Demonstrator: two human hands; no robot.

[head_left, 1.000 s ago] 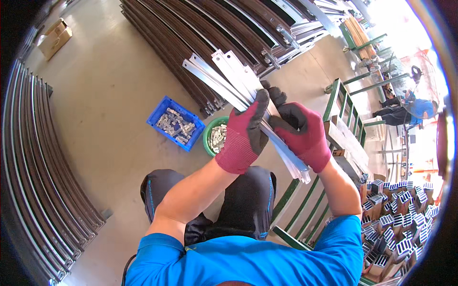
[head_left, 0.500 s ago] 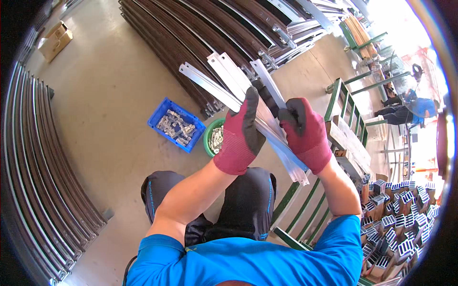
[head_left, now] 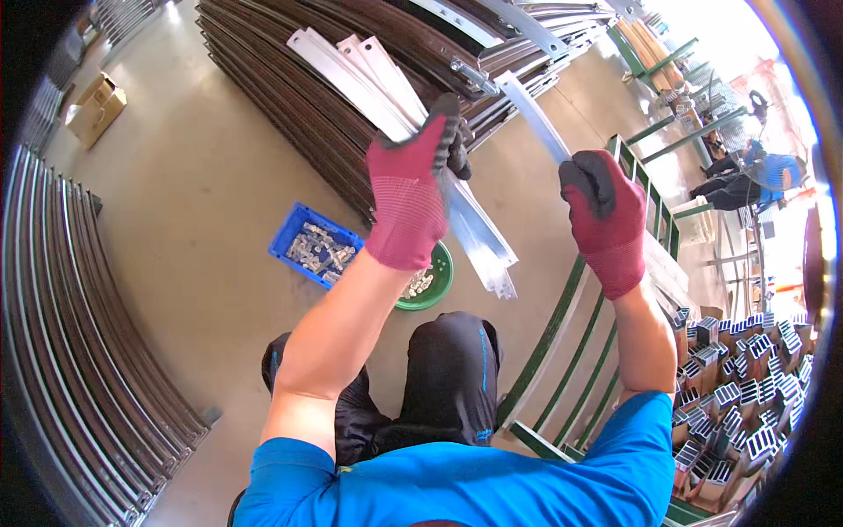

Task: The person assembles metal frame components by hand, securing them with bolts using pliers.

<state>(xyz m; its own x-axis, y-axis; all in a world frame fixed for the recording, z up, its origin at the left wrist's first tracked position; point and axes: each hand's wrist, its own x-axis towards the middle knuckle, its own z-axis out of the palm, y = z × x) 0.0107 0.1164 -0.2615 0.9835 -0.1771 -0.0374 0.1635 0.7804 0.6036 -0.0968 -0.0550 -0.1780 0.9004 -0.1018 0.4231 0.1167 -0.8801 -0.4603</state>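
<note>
My left hand (head_left: 413,189), in a maroon glove with dark palm and fingertips, is closed around a bundle of flat silver metal strips (head_left: 351,83). They fan slightly apart at the far end, where holes show near the tips, and their near ends stick out below the fist. Apart from it, to the right, my right hand (head_left: 610,215), gloved alike, grips a single metal strip (head_left: 536,114) that points up and left. Its lower end is hidden by the fist. Beneath my left forearm, a green bowl (head_left: 446,283) with small pale pieces is partly covered.
On the floor a blue crate (head_left: 283,239) holds small metal fittings (head_left: 316,250). Long dark bars (head_left: 281,97) are stacked ahead, and more rails (head_left: 97,342) line the left. To the right stand a green metal frame (head_left: 546,351) and bundled profiles (head_left: 738,395). Another person (head_left: 777,176) is far right.
My hands have moved apart: the left went up and left with the bundle, the right shifted right with one strip. The strip is now well clear of the bundle.
</note>
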